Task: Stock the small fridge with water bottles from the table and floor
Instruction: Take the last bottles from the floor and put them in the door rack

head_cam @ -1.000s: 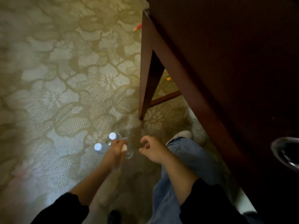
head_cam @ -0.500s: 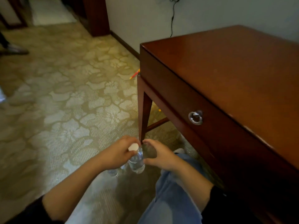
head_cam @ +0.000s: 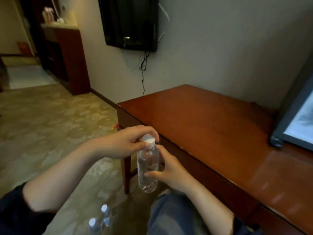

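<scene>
Carrying the clear plastic water bottle with a white screw cap (head_cam: 148,168) to the fridge looks to be the step in hand. The present grip suits it. The left hand (head_cam: 126,144) pinches the cap from above with fingertips and thumb. The right hand (head_cam: 171,173) curls round the lower body, thumb across the front. Both are clamped on that one bottle.

I would let the right hand take the weight by the body. A thin wall dents under a hard squeeze, and a cap-only hold lets the bottle swing. Keep it upright and lift it clear of the reddish-brown wooden table (head_cam: 211,119) before moving right.

The bottle hangs upright in the air just off the table's near edge, close to its left corner, touching neither top nor floor. It is see-through. I cannot tell the water level, and no label shows plainly. Two more white-capped clear bottles (head_cam: 105,215) stand close together on the patterned beige carpet (head_cam: 50,133) below the left forearm. A dark-framed panel (head_cam: 277,140) sits at the table's right end. Whether it is the fridge I cannot tell.
</scene>
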### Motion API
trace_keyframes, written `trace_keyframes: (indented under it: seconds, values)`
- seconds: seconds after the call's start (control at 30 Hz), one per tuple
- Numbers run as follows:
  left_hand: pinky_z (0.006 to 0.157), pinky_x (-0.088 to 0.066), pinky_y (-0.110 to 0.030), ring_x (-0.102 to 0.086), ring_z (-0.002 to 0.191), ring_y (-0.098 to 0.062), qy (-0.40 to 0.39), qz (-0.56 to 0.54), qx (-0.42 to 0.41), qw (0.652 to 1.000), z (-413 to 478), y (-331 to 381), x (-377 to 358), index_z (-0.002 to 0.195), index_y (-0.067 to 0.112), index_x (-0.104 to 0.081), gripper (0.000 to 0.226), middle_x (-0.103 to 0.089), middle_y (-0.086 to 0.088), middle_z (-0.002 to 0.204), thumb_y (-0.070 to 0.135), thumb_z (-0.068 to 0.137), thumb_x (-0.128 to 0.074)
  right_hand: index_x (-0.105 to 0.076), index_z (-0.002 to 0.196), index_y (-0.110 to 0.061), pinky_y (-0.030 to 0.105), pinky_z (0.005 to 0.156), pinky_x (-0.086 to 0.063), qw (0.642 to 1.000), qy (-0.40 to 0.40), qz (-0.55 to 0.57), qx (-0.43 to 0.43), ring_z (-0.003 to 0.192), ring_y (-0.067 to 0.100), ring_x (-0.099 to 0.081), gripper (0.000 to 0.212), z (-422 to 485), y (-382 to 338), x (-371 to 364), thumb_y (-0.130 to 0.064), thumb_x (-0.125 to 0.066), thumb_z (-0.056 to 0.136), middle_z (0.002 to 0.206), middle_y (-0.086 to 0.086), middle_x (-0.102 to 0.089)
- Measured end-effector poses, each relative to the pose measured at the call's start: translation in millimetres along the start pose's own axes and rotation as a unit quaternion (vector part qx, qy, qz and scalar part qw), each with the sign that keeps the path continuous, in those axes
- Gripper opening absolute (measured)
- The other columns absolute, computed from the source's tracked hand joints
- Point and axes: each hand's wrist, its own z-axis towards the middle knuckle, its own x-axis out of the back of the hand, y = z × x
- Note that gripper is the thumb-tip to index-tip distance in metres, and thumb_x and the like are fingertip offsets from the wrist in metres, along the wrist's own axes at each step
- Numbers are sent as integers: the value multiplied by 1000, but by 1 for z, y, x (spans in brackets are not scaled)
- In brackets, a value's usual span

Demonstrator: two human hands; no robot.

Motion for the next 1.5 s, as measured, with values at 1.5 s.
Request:
trace_keyframes:
  seconds: [1.5]
  values:
    - [107, -33, -15, -39, 127, 9, -24, -400, -387, 830, 160, 469, -259, 139, 40, -28, 80, -45, 15, 139, 12, 78, -72, -64, 105, -29, 36, 79, -55, 676, 676, -258, -140, 81, 6, -69, 41, -449, -104, 288, -41, -77, 69, 87, -12, -73]
